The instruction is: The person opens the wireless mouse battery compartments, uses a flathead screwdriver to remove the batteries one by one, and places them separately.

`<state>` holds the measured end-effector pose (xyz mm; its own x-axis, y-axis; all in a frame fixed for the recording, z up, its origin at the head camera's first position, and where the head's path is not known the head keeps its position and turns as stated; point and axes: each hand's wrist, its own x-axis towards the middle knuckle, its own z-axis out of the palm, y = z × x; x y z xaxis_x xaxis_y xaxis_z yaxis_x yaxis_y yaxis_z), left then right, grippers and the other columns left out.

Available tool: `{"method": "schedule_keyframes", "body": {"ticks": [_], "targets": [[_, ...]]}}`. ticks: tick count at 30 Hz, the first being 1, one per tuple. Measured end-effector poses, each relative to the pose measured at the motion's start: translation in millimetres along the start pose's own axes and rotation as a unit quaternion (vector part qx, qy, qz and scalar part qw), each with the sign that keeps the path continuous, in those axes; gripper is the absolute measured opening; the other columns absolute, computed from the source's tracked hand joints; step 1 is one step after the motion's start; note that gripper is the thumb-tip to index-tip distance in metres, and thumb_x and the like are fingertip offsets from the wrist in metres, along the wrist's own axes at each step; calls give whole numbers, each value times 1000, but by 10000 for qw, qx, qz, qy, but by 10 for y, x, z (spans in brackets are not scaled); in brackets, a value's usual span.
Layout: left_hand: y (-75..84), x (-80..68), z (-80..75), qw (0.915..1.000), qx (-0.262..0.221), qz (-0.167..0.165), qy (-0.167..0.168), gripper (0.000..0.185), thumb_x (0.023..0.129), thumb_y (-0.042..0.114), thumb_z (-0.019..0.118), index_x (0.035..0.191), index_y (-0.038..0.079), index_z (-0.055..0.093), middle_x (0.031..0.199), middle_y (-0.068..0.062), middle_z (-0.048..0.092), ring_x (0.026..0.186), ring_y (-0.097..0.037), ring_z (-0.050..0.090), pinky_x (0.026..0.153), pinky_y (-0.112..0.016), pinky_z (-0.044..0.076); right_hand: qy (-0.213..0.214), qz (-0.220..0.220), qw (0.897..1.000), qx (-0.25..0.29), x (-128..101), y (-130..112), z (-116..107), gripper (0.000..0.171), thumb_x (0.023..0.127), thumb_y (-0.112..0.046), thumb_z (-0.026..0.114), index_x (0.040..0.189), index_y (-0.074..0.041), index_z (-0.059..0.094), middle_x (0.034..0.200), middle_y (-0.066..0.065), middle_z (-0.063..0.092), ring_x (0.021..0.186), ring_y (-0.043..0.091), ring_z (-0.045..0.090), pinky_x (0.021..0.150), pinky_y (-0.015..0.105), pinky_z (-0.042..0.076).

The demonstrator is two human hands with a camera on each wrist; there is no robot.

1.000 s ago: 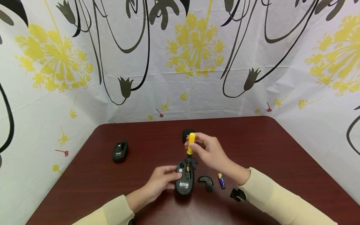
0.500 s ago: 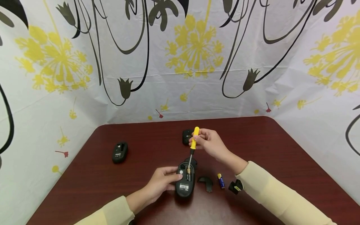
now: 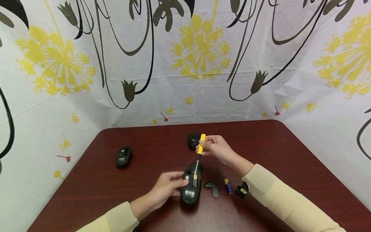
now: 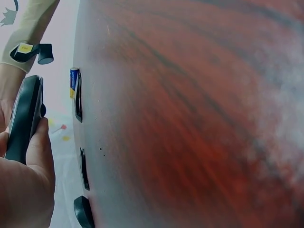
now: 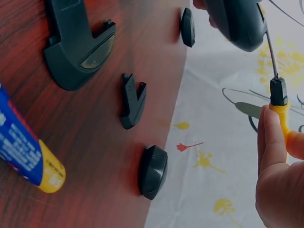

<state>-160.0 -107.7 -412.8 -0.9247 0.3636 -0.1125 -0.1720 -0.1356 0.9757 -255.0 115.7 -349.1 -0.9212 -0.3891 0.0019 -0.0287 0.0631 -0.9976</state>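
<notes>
Dark red bench (image 3: pixel 261 145) carries an upturned mouse (image 3: pixel 191 185); the left hand (image 3: pixel 166 187) grips its side, and above it the right hand (image 3: pixel 217 149) pinches a screwdriver (image 3: pixel 199 151), tip inside the mouse.

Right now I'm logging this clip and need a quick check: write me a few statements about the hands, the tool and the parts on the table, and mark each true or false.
1. The right hand holds a yellow-handled screwdriver. True.
2. The left hand lies flat on the table, away from the upturned mouse. False: it holds that mouse at its side.
3. A loose battery lies right of the battery cover. True.
4. The screwdriver tip points at the second mouse at far left. False: it points into the held mouse.
</notes>
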Motion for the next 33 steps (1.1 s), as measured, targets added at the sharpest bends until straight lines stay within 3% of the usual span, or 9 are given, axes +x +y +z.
{"method": "schedule_keyframes", "body": {"ticks": [5,12,17,21,30,33], "targets": [[-5,-5,-2,9999,9,83,-71,49,88,6,67,129,-17,50,109,-22,66,89,-24,68,75,-40,58,-126,264,9995,68,18,43,-19,27,101,-12,53,108,14,57,95,18,70,89,23,69,86,42,53],[2,-3,-13,9999,-65,31,-77,49,88,7,67,129,-15,51,109,-22,66,90,-25,68,75,-40,57,-130,583,9978,279,52,94,-12,23,101,-11,53,102,12,58,97,19,69,91,24,69,88,42,51],[25,25,-72,9999,-89,39,41,48,91,9,65,130,-15,51,111,-22,66,91,-25,68,76,-39,57,-305,855,9956,249,44,124,38,26,100,-12,55,109,12,58,100,19,70,94,25,68,89,42,52],[52,33,-116,9999,-76,35,91,49,92,10,64,131,-15,49,112,-22,65,92,-26,68,77,-39,57,-429,749,9960,219,28,113,74,27,101,-13,55,111,12,58,101,18,70,97,26,67,89,43,51],[66,40,-101,9999,-77,10,119,50,91,10,65,131,-15,49,114,-23,64,92,-25,67,76,-38,57,-232,675,9965,430,20,53,67,27,101,-12,54,112,12,57,102,23,69,94,26,69,87,42,53],[65,38,-87,9998,-118,-9,137,51,90,10,66,131,-15,49,114,-23,64,92,-24,67,75,-38,57,-130,418,9975,551,13,1,42,28,101,-12,54,115,13,55,104,24,68,95,27,68,85,39,54]]}}
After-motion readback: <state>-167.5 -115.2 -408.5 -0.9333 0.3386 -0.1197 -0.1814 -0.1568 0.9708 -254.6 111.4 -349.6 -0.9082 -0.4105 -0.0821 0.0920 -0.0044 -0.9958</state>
